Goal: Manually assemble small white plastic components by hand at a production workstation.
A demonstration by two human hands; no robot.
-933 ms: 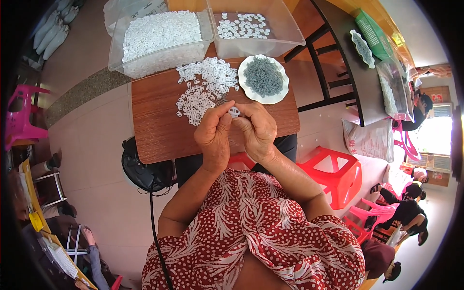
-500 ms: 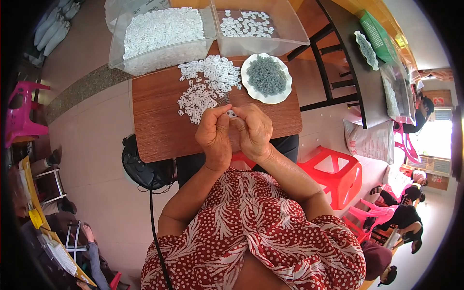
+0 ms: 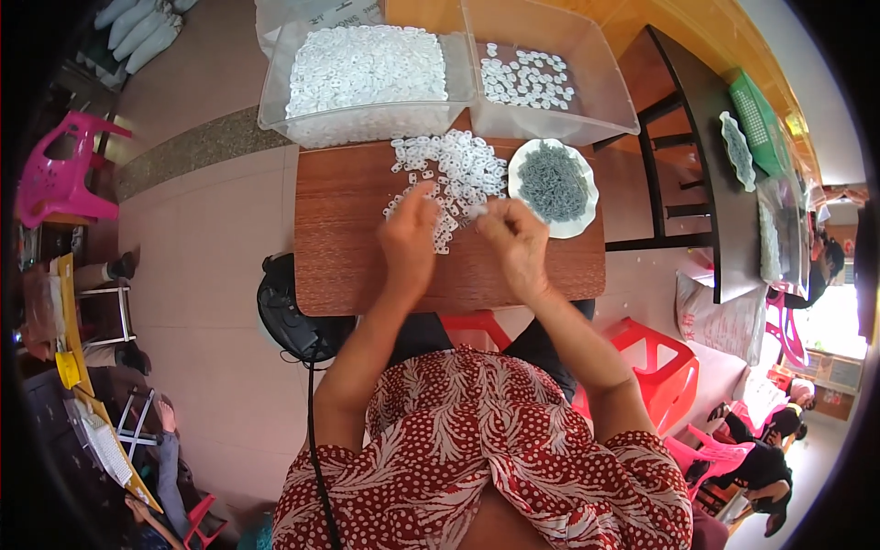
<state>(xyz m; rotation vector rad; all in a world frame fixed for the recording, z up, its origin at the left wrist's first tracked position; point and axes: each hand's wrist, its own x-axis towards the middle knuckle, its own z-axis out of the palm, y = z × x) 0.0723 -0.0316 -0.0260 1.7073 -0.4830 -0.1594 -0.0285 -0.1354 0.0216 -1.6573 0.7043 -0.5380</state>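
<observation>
Left hand: my left hand [image 3: 410,240] reaches into the loose pile of small white plastic pieces [image 3: 449,174]; its fingertips are among them, and I cannot tell whether they pinch one.
Right hand: my right hand [image 3: 516,246] pinches one small white piece [image 3: 477,211] between thumb and forefinger, just beside the pile.
Table: wooden table [image 3: 348,229], brown with visible grain, carries the pile.
Dish: white scalloped dish [image 3: 587,206] heaped with small grey metal parts [image 3: 553,181], right of the pile.
Bins: clear plastic bin [image 3: 275,92], full of white pieces; clear plastic bin [image 3: 605,110], thinly covered.
Around: black fan [image 3: 291,316] on the floor; red plastic stool [image 3: 655,362].
</observation>
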